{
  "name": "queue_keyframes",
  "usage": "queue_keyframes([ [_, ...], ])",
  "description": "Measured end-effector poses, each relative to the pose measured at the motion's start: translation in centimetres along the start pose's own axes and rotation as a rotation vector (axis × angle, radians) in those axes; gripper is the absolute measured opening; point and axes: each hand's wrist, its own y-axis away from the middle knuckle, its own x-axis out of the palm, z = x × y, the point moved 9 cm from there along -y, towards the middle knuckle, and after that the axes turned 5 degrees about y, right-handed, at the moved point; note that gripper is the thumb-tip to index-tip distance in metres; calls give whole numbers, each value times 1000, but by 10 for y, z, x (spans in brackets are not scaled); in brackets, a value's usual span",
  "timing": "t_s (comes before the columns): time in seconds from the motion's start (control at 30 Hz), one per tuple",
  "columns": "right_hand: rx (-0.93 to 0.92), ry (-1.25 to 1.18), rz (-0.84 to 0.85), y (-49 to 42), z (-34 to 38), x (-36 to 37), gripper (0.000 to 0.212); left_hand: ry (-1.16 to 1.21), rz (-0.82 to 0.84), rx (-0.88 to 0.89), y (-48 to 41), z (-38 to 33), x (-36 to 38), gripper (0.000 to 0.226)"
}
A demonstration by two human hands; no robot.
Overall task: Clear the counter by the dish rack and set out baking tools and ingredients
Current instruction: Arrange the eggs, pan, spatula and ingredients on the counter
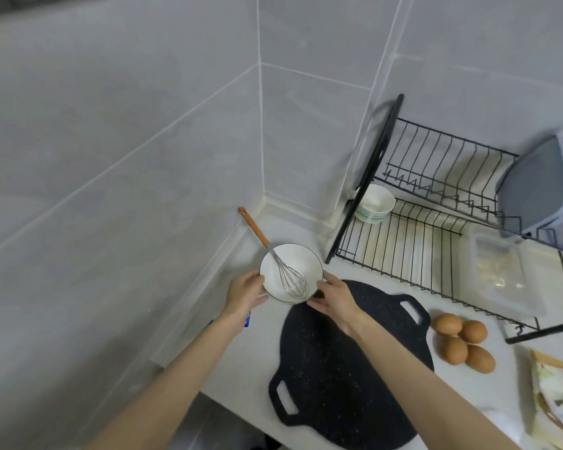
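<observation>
Head view, counter corner beside black wire dish rack (436, 241): white bowl (290, 271) with whisk (283, 267) leaning in it, wooden handle up toward the wall, clasped at its sides by left hand (246, 292) and right hand (333, 298), fingers wrapped on the rim. Black speckled two-handled pan (348, 368) lies below the bowl; four brown eggs (465, 341) sit just right of the pan; striped paper cup (374, 204) stands in the rack's lower tier.
</observation>
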Motion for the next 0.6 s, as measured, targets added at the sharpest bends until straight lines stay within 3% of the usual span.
queue_keyframes([
  [0.37, 118, -23, 79, -21, -2, 32, 13, 51, -56, -4, -33, -43, -19, 23],
  [0.6, 140, 24, 159, -23, -6, 63, 18, 40, -43, 41, -29, -51, -31, 25],
])
